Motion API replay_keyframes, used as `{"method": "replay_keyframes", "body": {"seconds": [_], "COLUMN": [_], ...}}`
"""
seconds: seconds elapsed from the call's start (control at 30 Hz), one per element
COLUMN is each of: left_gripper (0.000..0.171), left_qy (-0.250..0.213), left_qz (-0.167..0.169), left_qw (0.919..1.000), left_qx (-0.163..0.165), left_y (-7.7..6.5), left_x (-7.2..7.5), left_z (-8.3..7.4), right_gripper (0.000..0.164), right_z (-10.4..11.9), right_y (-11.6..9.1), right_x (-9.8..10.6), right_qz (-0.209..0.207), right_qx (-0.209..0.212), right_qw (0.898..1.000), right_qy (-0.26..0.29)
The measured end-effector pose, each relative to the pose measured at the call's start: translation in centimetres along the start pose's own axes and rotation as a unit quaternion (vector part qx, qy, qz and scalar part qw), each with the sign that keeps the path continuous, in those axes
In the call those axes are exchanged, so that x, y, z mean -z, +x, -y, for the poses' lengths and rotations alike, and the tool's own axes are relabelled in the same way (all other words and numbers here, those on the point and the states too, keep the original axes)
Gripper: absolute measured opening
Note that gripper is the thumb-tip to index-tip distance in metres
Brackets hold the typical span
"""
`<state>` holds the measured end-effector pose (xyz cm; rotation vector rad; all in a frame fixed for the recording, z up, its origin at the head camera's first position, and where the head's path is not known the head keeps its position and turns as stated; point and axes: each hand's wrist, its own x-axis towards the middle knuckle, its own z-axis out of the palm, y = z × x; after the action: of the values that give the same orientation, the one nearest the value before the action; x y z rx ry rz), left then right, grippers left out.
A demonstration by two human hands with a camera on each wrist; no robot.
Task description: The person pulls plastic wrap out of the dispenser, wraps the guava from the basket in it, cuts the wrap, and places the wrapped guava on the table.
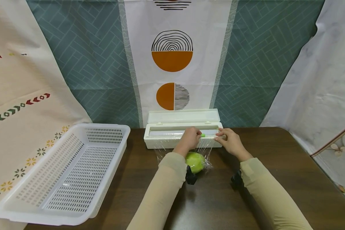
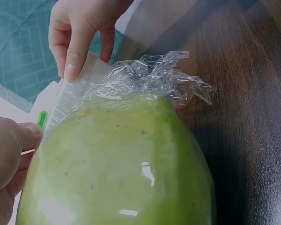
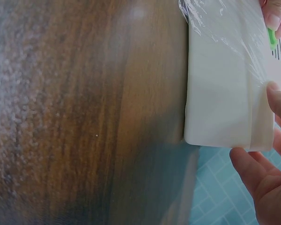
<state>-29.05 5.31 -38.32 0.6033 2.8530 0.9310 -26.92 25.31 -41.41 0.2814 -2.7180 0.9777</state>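
A white cling film dispenser box (image 1: 161,143) stands at the back of the table with its lid raised, a film roll (image 1: 166,132) inside. My left hand (image 1: 190,138) pinches the small green slide cutter (image 1: 203,135) on the box's front edge. At the box's right end, my right hand (image 1: 232,142) grips the corner between thumb and fingers. Clear cling film (image 2: 145,75) comes down over the front of the box and bunches around a green speckled fruit (image 1: 194,162). The fruit lies just in front of the box, partly behind my left wrist.
To the left stands a white perforated plastic basket (image 1: 107,188), nothing visible in it. The dark wooden table (image 1: 212,201) ends just behind the box. A patterned cloth (image 1: 103,64) hangs at the back, with pale fabric on both sides.
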Motion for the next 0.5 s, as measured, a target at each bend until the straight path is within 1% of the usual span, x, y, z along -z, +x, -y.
{"method": "replay_keyframes", "body": {"seconds": [0.17, 0.4, 0.5], "left_gripper": [0.026, 0.025, 0.026], "left_qy": [0.002, 0.013, 0.012], "left_qz": [0.003, -0.003, -0.001], "left_qw": [1.0000, 0.9999, 0.9999], "left_qx": [0.002, -0.004, 0.001], "left_y": [-0.13, -0.34, -0.39], "left_x": [0.09, 0.25, 0.31], "left_z": [0.02, 0.01, -0.01], "right_gripper": [0.029, 0.029, 0.028], "right_z": [-0.07, -0.01, 0.00], "right_y": [-0.04, -0.06, -0.10], "right_x": [0.07, 0.04, 0.01], "right_qz": [0.003, 0.001, -0.001], "right_qx": [0.002, 0.005, 0.004], "right_qw": [1.000, 1.000, 1.000], "right_qy": [-0.002, -0.002, 0.000]}}
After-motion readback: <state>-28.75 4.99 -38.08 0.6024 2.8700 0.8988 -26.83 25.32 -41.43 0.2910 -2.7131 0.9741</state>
